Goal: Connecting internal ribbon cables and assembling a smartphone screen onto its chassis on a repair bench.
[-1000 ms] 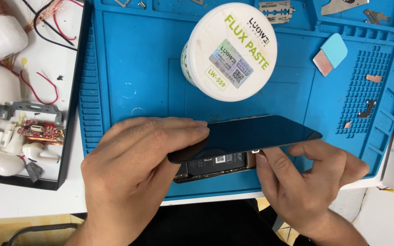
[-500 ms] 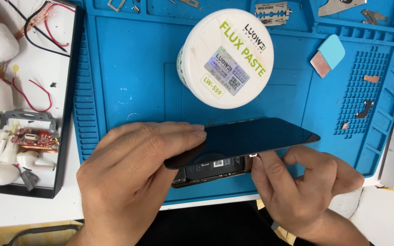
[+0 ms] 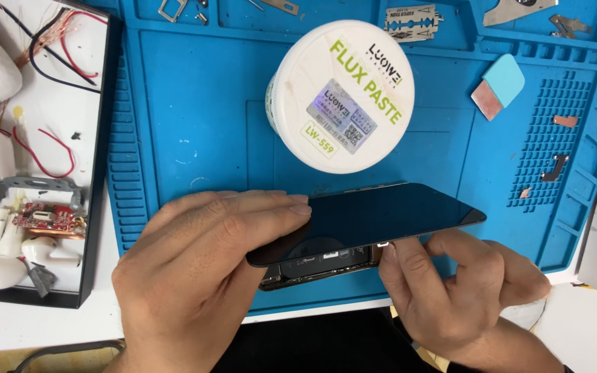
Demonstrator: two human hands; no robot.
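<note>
— Lifting along one edge, the black phone screen (image 3: 381, 214) stands tilted above the phone body (image 3: 319, 266), which lies flat on the blue silicone repair mat (image 3: 195, 117) near its front edge. Is that how you read it?

— Yes. The glass panel is hinged up on the side toward the person, and through the gap you can see the dark innards of the body underneath.

— What has the left hand (image 3: 195, 276) got?

— It lies palm down over the left end of the screen, fingers stretched flat along the glass and the thumb tucked below the panel's edge. So the hand is closed loosely on the screen, a flat clamp and no fist.

— And the right hand (image 3: 457, 290)?

— It sits at the near right side. Thumb and forefinger are pinched together right under the raised screen edge, at the rim of the phone body. Whether they grip a small tool or only the frame, I cannot tell; the spot is too small and partly hidden.

— What stands around?

— A round white tub of flux paste (image 3: 340, 93) stands on the mat just behind the screen, nearly touching its far edge. A light blue triangular pick (image 3: 502, 81) lies to the right of the tub, razor blades (image 3: 412, 21) in the mat's top slots. Left of the mat is a black tray (image 3: 95, 207) holding white earbud parts, a small red circuit board (image 3: 43, 217) and red and black wires (image 3: 57, 48).
</note>
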